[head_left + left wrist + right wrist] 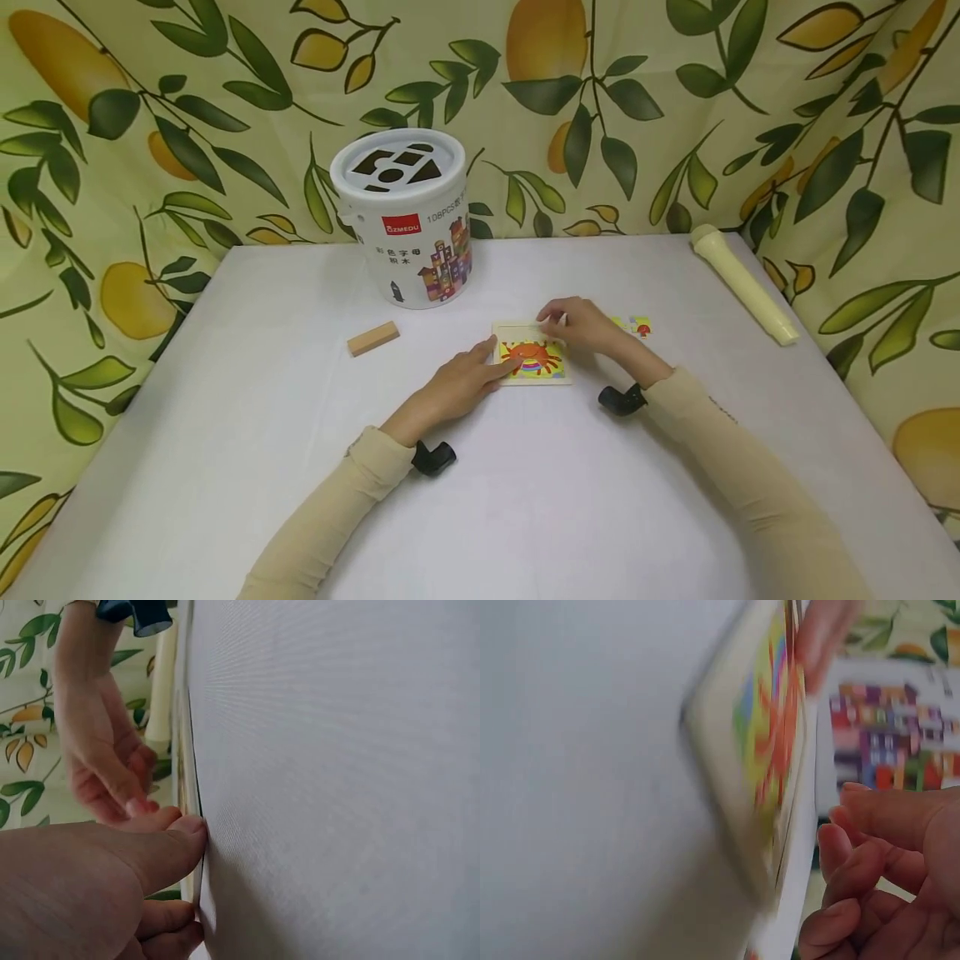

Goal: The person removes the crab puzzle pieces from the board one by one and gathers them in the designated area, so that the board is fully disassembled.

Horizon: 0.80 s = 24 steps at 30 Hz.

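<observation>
A square wooden jigsaw puzzle [534, 377] with an orange crab picture lies flat at mid-table; the upper strip of its tray is bare wood. My left hand [463, 382] holds the puzzle at its left side, thumb over the picture, fingers along the frame; in the left wrist view its fingertips [191, 826] are at the frame's edge. Over the upper right corner hovers my right hand [581, 323], fingers loosely curled. The right wrist view shows nothing between that hand's fingertips [840, 874]. Loose puzzle pieces [641, 326] lie just beyond it, partly hidden by the hand.
Behind the puzzle to the left stands a white bucket [375, 250] with shaped holes in its lid. A wooden block [372, 339] lies in front of it. At the far right is a cream microphone-shaped stick [746, 286]. Patterned cloth [615, 125] hangs behind the table.
</observation>
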Available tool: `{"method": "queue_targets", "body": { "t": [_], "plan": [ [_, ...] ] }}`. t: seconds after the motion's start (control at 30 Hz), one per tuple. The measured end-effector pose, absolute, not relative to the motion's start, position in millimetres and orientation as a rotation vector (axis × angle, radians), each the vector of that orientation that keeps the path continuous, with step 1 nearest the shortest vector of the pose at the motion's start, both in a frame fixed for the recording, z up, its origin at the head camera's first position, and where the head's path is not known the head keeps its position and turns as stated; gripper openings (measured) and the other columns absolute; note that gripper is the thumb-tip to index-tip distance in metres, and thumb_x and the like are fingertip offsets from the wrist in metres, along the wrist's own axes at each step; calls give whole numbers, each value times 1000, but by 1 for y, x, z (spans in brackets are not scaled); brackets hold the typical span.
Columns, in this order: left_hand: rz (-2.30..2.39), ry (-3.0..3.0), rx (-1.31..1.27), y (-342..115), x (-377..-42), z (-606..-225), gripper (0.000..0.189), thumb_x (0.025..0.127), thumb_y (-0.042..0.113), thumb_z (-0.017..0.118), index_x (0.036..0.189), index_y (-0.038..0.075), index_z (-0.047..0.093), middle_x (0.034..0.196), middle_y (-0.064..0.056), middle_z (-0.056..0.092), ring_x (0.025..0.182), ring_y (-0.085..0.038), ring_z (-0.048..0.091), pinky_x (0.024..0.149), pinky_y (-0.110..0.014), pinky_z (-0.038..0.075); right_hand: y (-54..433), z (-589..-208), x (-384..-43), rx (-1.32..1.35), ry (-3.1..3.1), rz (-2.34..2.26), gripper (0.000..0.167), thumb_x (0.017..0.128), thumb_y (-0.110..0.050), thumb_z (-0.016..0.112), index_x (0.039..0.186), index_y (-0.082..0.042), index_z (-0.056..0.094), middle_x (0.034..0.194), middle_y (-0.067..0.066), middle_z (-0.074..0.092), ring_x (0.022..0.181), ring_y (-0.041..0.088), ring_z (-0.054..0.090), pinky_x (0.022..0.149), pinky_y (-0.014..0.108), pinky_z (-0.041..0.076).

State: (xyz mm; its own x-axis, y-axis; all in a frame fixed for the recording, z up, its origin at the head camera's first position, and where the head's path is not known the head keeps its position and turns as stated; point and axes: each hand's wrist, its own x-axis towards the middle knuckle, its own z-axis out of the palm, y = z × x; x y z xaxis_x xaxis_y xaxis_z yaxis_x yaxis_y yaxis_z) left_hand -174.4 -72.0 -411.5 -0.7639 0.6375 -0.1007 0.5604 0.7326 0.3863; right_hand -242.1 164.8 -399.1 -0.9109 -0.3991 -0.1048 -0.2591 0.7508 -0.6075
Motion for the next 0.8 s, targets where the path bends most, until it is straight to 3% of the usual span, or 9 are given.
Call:
{"method": "queue_targets", "body": {
  "t": [0.27, 0.67, 0.8],
  "plan": [
    [500, 2737, 995, -71, -175, -412, 39, 95, 22, 49, 134, 26, 48, 148, -22, 25, 133, -35, 34, 101, -50, 38, 125, -403, -237, -606, 2603, -837, 17, 87, -14, 63, 102, -6, 64, 76, 4, 57, 66, 15, 48, 59, 21, 40],
    [551, 2725, 988, -70, -175, -410, 37, 94, 19, 52, 130, 24, 53, 148, -22, 25, 134, -35, 33, 101, -51, 38, 125, -408, -235, -618, 2599, -821, 19, 85, -13, 65, 101, -6, 58, 78, 5, 54, 68, 16, 47, 58, 22, 39],
    [556, 2725, 986, -69, -174, -410, 36, 94, 19, 52, 130, 23, 54, 148, -23, 26, 134, -35, 33, 101, -51, 38, 126, -410, -235, -624, 2607, -847, 19, 84, -13, 66, 100, -7, 56, 83, 6, 56, 73, 17, 49, 64, 24, 41]
  ]
}}
